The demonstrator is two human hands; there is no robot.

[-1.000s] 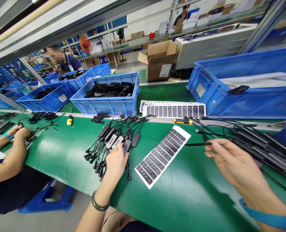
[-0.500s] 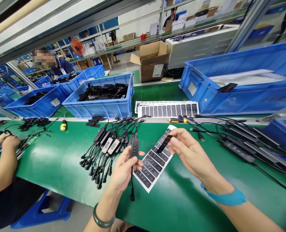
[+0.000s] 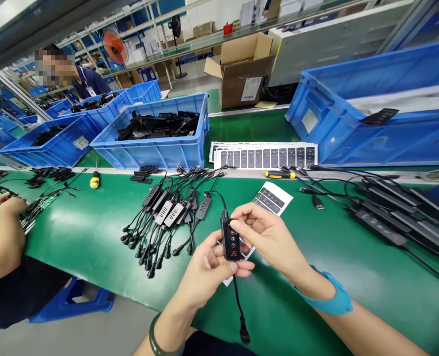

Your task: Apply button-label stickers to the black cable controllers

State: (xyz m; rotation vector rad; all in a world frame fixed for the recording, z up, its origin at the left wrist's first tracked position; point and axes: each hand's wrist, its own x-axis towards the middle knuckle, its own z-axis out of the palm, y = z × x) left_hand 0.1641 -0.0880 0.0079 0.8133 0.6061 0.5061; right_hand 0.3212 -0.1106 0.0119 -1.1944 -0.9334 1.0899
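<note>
My left hand (image 3: 208,269) is closed around a small black controller (image 3: 230,240) with a cable hanging below it. My right hand (image 3: 269,237) pinches the controller's top end, fingers pressed on its face, where a dark button label shows. Both hands hover above a white sheet of black labels (image 3: 271,198) lying on the green bench (image 3: 93,232). Left of the hands lies a bundle of similar controllers with cables (image 3: 167,215).
A blue bin of black parts (image 3: 156,143) stands behind the bundle, more label sheets (image 3: 266,155) and a yellow screwdriver (image 3: 278,174) to its right. Long black units with cables (image 3: 390,212) lie at right before a large blue bin (image 3: 371,113). A co-worker's hands (image 3: 4,212) work at left.
My left hand picked a controller from the bundle and brought it toward me. My right hand took a label from the sheet and has brought it onto the controller's face.
</note>
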